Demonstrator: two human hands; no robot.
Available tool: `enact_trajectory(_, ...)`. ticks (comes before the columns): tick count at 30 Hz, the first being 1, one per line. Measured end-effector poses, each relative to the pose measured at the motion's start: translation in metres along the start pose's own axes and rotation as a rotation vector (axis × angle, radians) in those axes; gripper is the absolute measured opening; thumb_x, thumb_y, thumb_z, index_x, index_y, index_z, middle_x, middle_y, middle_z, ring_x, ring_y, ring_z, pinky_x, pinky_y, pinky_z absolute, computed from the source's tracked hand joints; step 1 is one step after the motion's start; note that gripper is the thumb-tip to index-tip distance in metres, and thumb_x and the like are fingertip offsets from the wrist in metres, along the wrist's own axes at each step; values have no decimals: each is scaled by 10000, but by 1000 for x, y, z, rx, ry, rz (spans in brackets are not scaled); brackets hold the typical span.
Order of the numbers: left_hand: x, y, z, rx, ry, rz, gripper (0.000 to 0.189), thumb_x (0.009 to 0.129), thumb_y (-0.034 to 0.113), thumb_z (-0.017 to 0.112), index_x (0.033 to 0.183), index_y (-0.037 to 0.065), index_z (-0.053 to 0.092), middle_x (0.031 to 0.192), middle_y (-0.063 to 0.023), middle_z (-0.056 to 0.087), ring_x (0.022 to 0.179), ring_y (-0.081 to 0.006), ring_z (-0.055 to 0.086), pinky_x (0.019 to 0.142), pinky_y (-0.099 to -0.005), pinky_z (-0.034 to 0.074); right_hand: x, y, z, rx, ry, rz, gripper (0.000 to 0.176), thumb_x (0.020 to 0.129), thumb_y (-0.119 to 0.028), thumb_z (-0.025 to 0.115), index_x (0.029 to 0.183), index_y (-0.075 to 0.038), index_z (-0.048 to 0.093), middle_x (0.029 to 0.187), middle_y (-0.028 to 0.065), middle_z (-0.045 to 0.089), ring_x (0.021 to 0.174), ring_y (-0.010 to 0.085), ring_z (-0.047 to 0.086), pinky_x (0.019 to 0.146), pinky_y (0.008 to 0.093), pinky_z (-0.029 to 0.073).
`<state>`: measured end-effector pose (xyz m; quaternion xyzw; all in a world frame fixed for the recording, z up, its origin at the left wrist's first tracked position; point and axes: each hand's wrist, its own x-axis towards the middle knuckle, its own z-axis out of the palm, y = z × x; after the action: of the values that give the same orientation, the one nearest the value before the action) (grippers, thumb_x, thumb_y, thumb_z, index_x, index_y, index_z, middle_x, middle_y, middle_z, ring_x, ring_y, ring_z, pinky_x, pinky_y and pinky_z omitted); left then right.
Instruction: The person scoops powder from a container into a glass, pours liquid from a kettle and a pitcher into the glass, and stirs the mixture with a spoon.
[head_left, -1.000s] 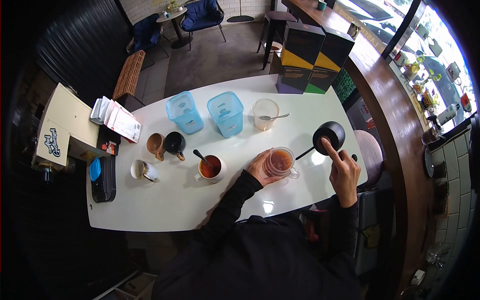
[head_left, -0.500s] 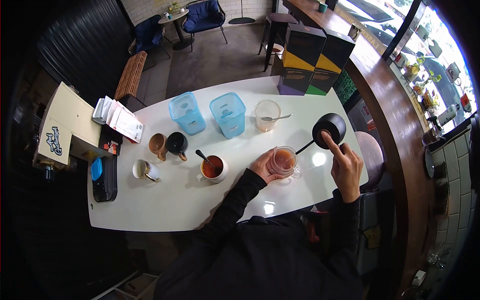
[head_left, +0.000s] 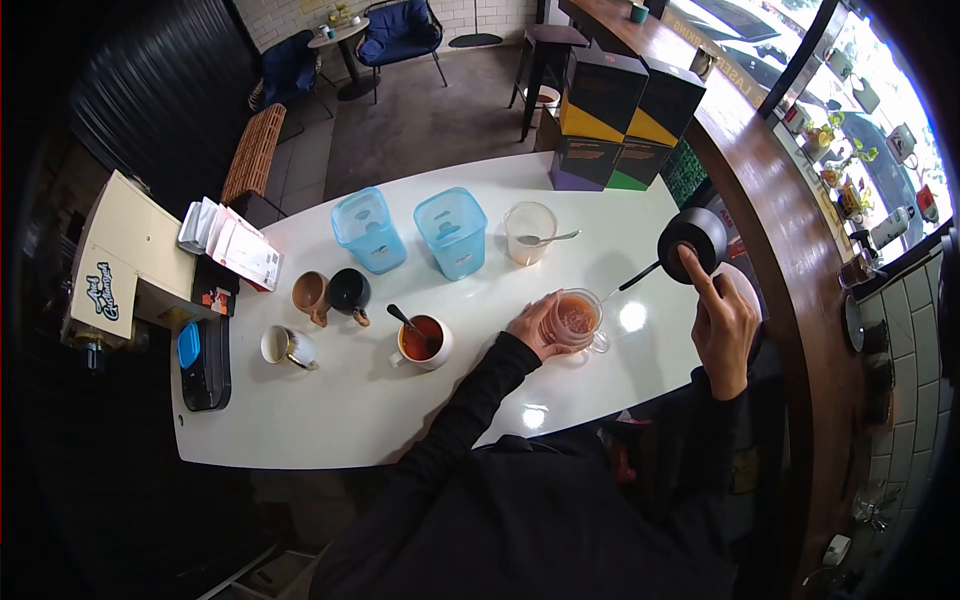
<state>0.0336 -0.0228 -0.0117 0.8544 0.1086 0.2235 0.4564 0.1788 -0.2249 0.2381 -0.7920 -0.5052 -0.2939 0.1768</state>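
Note:
My left hand (head_left: 535, 328) is wrapped round the left side of a clear glass mug (head_left: 574, 322) holding a cloudy pinkish-orange drink. The mug stands upright, its handle towards the right. Up and to the right, my right hand (head_left: 725, 325) grips a black gooseneck kettle (head_left: 693, 245), the index finger stretched over its lid. The kettle's thin spout points down-left at the mug, and a faint thin stream shows between tip and rim. To the left stands a white mug (head_left: 438, 357) of reddish-brown tea with a dark spoon (head_left: 404, 318) leaning in it.
Two blue plastic containers (head_left: 452, 235) and a clear cup (head_left: 530, 222) with a spoon stand behind. Brown (head_left: 309, 292) and black (head_left: 349, 289) cups and a white-and-gold mug (head_left: 287, 347) are at left. Stacked boxes (head_left: 602, 100) occupy the back right corner of the white table (head_left: 300, 420).
My right hand has moved the kettle up and to the right, drawing its spout away from the glass mug. My left hand stays on the mug.

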Motion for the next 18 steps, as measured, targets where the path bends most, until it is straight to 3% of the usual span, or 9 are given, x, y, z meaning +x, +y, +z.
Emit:
enact_trajectory(2, 1, -2, 1, 20, -84, -94, 1148, 602, 402, 916, 1517, 114, 284, 1459, -167, 469, 1340, -326, 465, 1137, -448, 349, 2, 3, -1, 16, 24, -29, 721, 765, 101, 576, 1347, -322, 617, 733, 70, 575, 555, 215, 530, 570, 356, 474)
enact_trajectory(5, 2, -8, 2, -34, -87, -48, 1154, 609, 424, 908, 1522, 116, 273, 1476, -161, 454, 1349, -316, 458, 1150, -463, 318, 5, 4, -2, -2, 15, -33, 718, 769, 100, 578, 1349, -321, 616, 741, 70, 582, 556, 215, 530, 573, 358, 475)
enact_trajectory(18, 0, -14, 5, -56, -76, -31, 1131, 614, 379, 916, 1510, 85, 291, 1457, -167, 467, 1327, -346, 462, 1119, -439, 364, 6, 0, 14, 57, -31, -58, 751, 720, 82, 616, 1338, -345, 617, 738, 53, 559, 553, 213, 535, 565, 351, 473)
